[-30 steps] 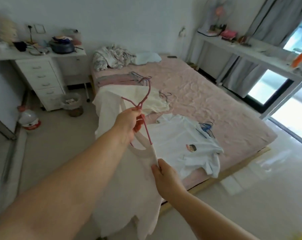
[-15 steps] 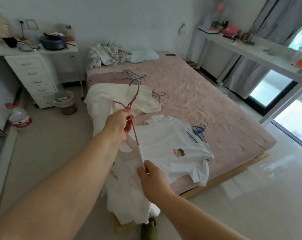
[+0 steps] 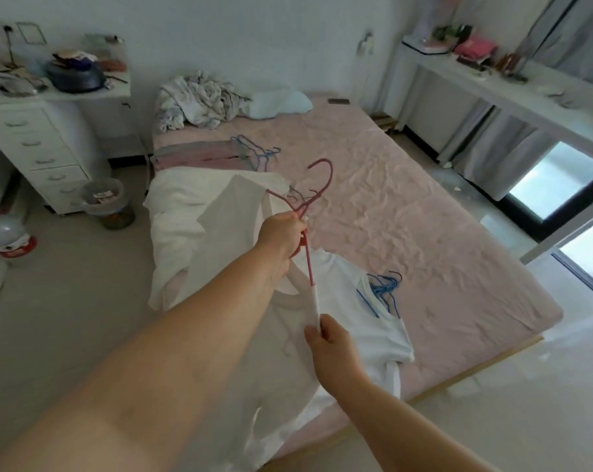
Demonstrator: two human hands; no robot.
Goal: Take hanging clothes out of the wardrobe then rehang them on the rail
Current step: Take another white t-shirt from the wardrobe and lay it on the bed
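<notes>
A wide bed (image 3: pixel 407 206) with a wrinkled pink sheet fills the middle of the room, its far end carrying a crumpled heap of bedding (image 3: pixel 199 100) and a pale blue pillow (image 3: pixel 278 103). Along the right wall runs a long white worktop (image 3: pixel 526 100) with small clutter on it, grey curtains (image 3: pixel 574 32) hanging behind. At the left stands a white drawer unit (image 3: pixel 39 151) under another cluttered worktop (image 3: pixel 83 93), with a small bin (image 3: pixel 106 202) on the floor just beside it.

On the bed lie several garments: a cream one (image 3: pixel 182 199) draped over the near left edge, a folded pink one (image 3: pixel 196 153) further back with blue hangers (image 3: pixel 257 153) on it, and a white T-shirt (image 3: pixel 349 301) near the foot with a blue hanger (image 3: pixel 383 287) in its neck.

In front of these, held in the air over the bed's edge, is a white top (image 3: pixel 227 233) on a red hanger (image 3: pixel 313 199). The left hand (image 3: pixel 281 233) has its grip closed round the hanger just below the hook. The right hand (image 3: pixel 332 342) pinches the top's shoulder strap between thumb and fingers, where the fabric covers the hanger's lower arm. The hanger is tilted, hook pointing up and away.
</notes>
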